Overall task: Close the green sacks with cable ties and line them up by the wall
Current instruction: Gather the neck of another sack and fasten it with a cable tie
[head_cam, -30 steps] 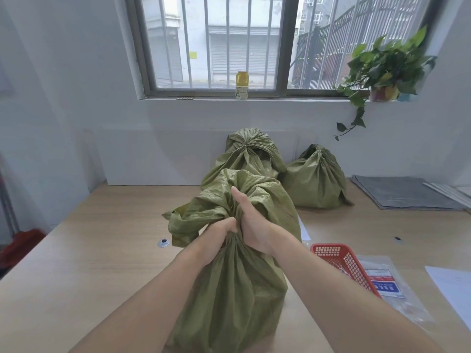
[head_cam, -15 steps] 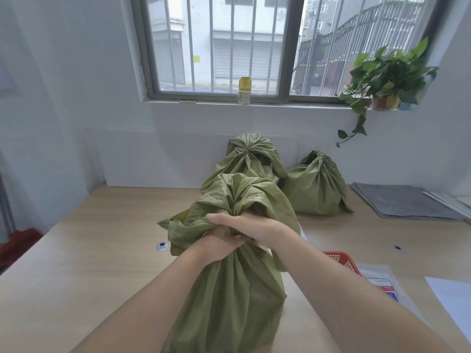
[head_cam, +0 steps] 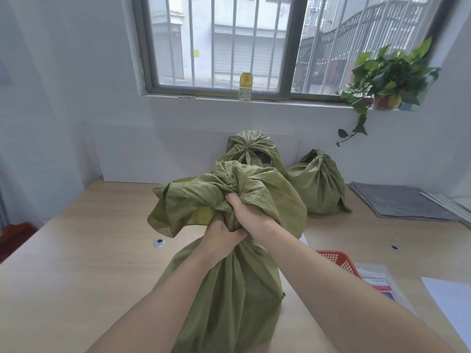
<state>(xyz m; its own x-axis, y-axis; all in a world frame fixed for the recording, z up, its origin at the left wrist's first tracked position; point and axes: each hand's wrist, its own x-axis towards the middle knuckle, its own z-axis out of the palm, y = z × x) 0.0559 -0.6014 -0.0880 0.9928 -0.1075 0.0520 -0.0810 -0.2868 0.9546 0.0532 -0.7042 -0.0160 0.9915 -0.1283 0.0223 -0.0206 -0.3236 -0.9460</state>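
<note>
A green sack [head_cam: 229,296] stands upright on the wooden table right in front of me. Its loose top [head_cam: 204,194] flops over above my hands. My left hand [head_cam: 221,238] grips the bunched neck from the left, and my right hand [head_cam: 248,215] grips the same neck just above it, fingers curled into the fabric. Two more green sacks stand by the white wall: a tall one [head_cam: 251,151] behind the held sack and a lower one [head_cam: 318,184] to its right, both gathered shut at the top. I see no cable tie on the held sack.
A red mesh basket [head_cam: 339,261] sits right of my forearm, with a clear plastic packet [head_cam: 379,284] and a white sheet [head_cam: 451,304] beyond it. A grey mat [head_cam: 397,202] lies at the back right. A yellow bottle [head_cam: 245,84] and a potted plant [head_cam: 390,77] stand on the windowsill.
My right hand shifted from lying across the neck to gripping it from the right, and the sack's loose top has flopped further left. Both hands stayed on the neck.
</note>
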